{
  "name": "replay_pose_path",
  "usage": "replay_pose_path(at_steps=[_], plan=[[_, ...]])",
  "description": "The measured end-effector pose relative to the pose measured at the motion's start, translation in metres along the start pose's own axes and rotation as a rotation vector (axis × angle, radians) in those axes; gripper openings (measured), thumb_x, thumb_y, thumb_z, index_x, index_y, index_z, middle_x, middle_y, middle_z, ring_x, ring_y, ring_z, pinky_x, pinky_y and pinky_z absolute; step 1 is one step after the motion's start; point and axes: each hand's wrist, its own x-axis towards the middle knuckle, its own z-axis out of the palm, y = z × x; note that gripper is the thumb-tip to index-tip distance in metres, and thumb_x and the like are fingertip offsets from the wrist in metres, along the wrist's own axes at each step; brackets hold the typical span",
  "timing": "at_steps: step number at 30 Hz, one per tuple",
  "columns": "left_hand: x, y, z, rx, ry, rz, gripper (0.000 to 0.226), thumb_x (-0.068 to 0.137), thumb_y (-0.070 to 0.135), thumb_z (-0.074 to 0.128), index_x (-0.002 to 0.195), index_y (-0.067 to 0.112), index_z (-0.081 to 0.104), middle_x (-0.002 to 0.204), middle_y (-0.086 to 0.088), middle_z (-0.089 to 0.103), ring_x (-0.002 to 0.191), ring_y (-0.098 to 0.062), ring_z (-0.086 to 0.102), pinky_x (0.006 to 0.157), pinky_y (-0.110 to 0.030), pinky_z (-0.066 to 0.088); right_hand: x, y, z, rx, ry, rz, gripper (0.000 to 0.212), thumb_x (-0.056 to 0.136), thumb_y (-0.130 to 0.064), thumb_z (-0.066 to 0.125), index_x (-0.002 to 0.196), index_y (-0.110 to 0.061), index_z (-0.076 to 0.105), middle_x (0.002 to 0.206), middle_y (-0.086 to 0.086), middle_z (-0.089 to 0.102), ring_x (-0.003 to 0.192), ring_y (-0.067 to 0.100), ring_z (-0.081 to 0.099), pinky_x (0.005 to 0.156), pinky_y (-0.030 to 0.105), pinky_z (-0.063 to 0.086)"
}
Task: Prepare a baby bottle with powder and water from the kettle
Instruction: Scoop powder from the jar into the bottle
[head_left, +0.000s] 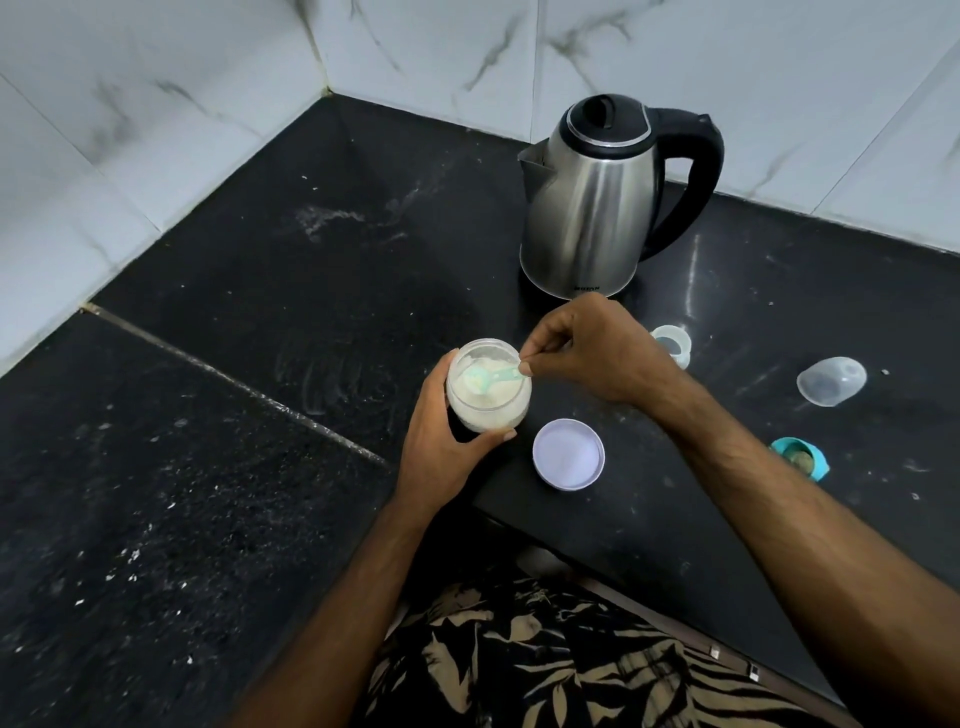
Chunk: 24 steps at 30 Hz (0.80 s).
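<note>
My left hand (441, 441) grips a clear powder jar (488, 405) from its left side, holding it open at the counter's front edge. White powder fills the jar. My right hand (587, 348) pinches the handle of a small green scoop (491, 378), whose bowl lies in the powder. The jar's white lid (569, 453) rests top down just right of the jar. A steel kettle (597, 208) with a black handle stands behind my hands, lid shut. The baby bottle (675, 345) is mostly hidden behind my right wrist. Its teal collar with teat (802, 457) lies at the right.
A clear bottle cap (831, 380) lies on its side on the black counter (779, 291) to the right. White tiled walls (156, 104) meet in a corner behind. Left of the counter is a lower dark stone surface (182, 441) with white specks. My patterned clothing shows at the bottom.
</note>
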Motion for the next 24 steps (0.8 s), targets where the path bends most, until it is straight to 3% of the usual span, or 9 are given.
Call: replay_pose_path(at_steps=[12,16,20,24], plan=[[0.010,0.004,-0.001,-0.052,-0.093,-0.015,0.102,0.066,0.029,0.090,0.149,0.023,0.032,0.148,0.008,0.043,0.138,-0.013,0.040,0.111,-0.046,0.038,-0.007,0.003,-0.021,0.233,0.038,0.108,0.004,0.080,-0.015,0.079,0.082,-0.012,0.078,0.064,-0.004,0.069,0.048,-0.004,0.050,0.050,0.009,0.040],[0.008,0.009,-0.001,-0.045,-0.044,-0.055,0.114,0.060,0.044,0.088,0.152,0.028,0.022,0.153,0.014,0.033,0.139,0.001,0.033,0.115,-0.031,0.033,-0.015,0.004,-0.029,0.293,0.047,0.129,0.004,0.081,-0.013,0.078,0.083,-0.009,0.078,0.063,-0.004,0.069,0.045,-0.003,0.049,0.046,0.009,0.039],[0.013,0.023,-0.004,-0.046,0.052,-0.010,0.105,0.062,0.044,0.085,0.148,0.034,0.026,0.152,0.019,0.030,0.137,0.006,0.030,0.107,-0.009,0.027,-0.023,0.009,-0.038,0.350,0.072,0.144,0.004,0.081,-0.015,0.078,0.081,-0.011,0.078,0.067,0.002,0.071,0.051,0.003,0.049,0.050,0.015,0.041],[0.020,0.041,-0.004,-0.064,0.049,0.041,0.103,0.061,0.049,0.082,0.148,0.026,0.030,0.152,0.016,0.033,0.138,0.002,0.033,0.108,-0.012,0.030,-0.031,0.016,-0.049,0.391,0.094,0.152,0.002,0.079,-0.017,0.080,0.080,-0.015,0.078,0.077,0.009,0.075,0.065,0.018,0.055,0.059,0.026,0.046]])
